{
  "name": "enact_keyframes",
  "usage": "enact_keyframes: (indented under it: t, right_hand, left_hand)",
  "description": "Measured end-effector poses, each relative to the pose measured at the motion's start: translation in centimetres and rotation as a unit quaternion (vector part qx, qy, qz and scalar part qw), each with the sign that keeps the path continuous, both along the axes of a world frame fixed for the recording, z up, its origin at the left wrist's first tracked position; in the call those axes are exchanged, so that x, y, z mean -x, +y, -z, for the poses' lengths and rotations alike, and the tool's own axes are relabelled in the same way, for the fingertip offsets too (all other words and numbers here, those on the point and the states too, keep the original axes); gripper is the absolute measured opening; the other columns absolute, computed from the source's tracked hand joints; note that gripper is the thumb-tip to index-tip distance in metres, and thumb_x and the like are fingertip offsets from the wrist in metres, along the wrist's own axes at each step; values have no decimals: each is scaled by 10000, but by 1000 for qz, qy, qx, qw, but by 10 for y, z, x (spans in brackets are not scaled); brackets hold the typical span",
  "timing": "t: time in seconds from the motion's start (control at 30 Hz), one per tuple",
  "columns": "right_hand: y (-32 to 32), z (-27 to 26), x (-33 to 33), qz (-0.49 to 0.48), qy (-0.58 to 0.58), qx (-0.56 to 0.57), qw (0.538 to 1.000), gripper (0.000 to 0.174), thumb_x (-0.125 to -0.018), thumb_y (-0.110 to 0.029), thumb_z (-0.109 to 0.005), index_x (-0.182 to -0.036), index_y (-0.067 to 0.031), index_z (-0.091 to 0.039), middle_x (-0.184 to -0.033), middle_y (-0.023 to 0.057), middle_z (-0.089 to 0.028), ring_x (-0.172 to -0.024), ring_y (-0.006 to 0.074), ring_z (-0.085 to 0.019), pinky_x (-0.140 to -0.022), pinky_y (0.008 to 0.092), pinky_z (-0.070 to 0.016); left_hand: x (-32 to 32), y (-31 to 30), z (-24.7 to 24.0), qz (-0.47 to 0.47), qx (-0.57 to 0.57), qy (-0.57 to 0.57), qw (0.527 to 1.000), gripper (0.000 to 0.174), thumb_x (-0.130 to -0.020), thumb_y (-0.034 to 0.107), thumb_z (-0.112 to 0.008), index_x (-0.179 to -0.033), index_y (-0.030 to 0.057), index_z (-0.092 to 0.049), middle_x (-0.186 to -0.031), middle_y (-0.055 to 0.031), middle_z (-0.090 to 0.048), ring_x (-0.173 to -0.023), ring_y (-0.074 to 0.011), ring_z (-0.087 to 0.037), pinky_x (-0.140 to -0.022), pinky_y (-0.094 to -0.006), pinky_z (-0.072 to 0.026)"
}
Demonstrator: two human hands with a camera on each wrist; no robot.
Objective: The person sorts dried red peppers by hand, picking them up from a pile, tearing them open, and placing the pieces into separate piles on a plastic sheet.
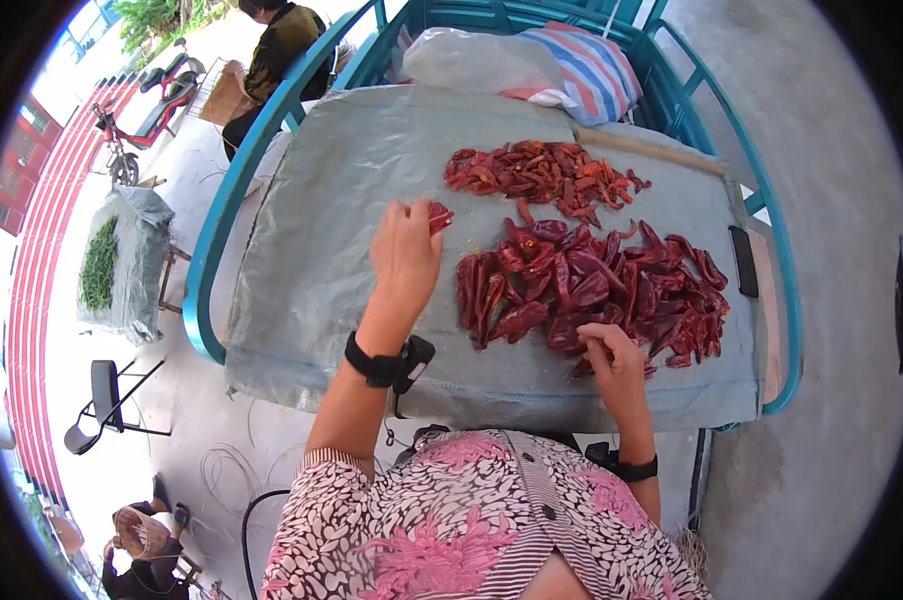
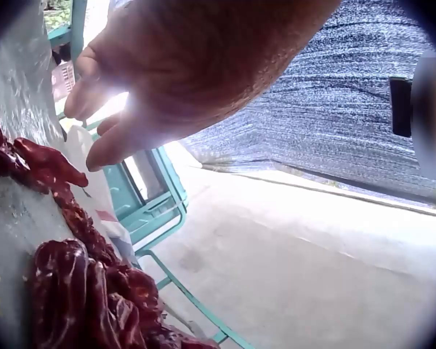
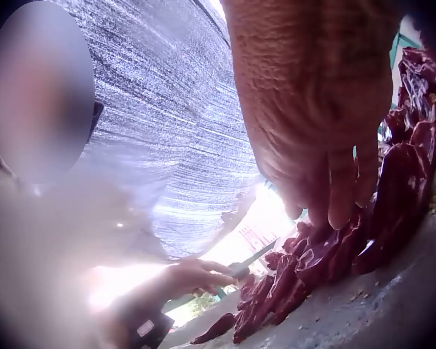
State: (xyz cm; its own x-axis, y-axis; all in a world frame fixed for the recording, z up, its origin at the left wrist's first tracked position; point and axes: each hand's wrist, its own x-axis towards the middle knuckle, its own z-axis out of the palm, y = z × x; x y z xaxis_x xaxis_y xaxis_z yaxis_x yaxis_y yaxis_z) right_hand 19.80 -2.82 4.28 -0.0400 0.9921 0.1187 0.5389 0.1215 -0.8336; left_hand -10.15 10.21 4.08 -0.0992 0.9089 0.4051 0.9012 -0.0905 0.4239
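Two heaps of dried red chili peppers lie on a grey plastic sheet [image 1: 341, 150]. The nearer, larger heap [image 1: 591, 280] has big dark red peppers; the farther heap [image 1: 541, 172] has smaller, brighter ones. My left hand [image 1: 406, 255] hovers left of the heaps, its fingers loosely bent, with nothing between them in the left wrist view. Beside its fingertips shows a single red pepper [image 1: 438, 217], partly hidden by the hand. At the near edge of the large heap, my right hand [image 1: 619, 365] reaches down, fingers fairly straight and fingertips right at the peppers [image 3: 327, 254].
The sheet covers a teal cart bed with a side rail [image 1: 211, 240]. A striped bag [image 1: 591, 70] and a clear plastic sack [image 1: 481, 60] sit at the back. A black phone [image 1: 742, 262] lies at the right edge. Two people sit to the left, near a folding chair [image 1: 106, 405].
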Motion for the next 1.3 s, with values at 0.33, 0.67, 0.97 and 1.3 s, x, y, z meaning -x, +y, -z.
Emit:
enact_keyframes:
  t: [0.33, 0.67, 0.97, 1.3]
  right_hand:
    - [38, -10, 3, -128, 3, -34, 991, 163, -973, -3, -623, -1113, -31, -701, -988, 121, -699, -882, 236, -695, -767, 317, -532]
    - [66, -12, 26, -227, 4, -40, 973, 163, -972, -36, -628, -1119, -43, -696, -991, 125, -697, -859, 279, -687, -756, 343, -533]
    - [81, -15, 54, -237, -65, -141, 959, 204, -903, -13, -666, -1093, -78, -704, -989, 96, -683, -914, 299, -660, -802, 393, -537]
    - [92, -1, 75, -254, -229, -237, 909, 318, -806, -24, -697, -1115, -99, -696, -1167, 35, -628, -1067, 266, -571, -905, 398, -468]
  left_hand:
    - [-43, -60, 28, 8, 202, -69, 977, 662, -817, 311, -809, -1374, 87, -530, -949, -141, -713, -935, -352, -704, -785, -471, -538]
    - [-28, -70, 46, 24, 165, -243, 956, 387, -777, 201, -836, -1044, 23, -618, -898, -127, -669, -774, -291, -668, -718, -419, -506]
    - [-26, -95, 5, 6, 130, -243, 961, 229, -860, 133, -753, -1041, 35, -652, -966, -121, -707, -721, -239, -656, -691, -378, -506]
    - [12, -92, -6, -75, 136, -206, 966, 239, -918, 162, -710, -1104, 14, -683, -987, -116, -742, -837, -272, -707, -755, -363, -535]
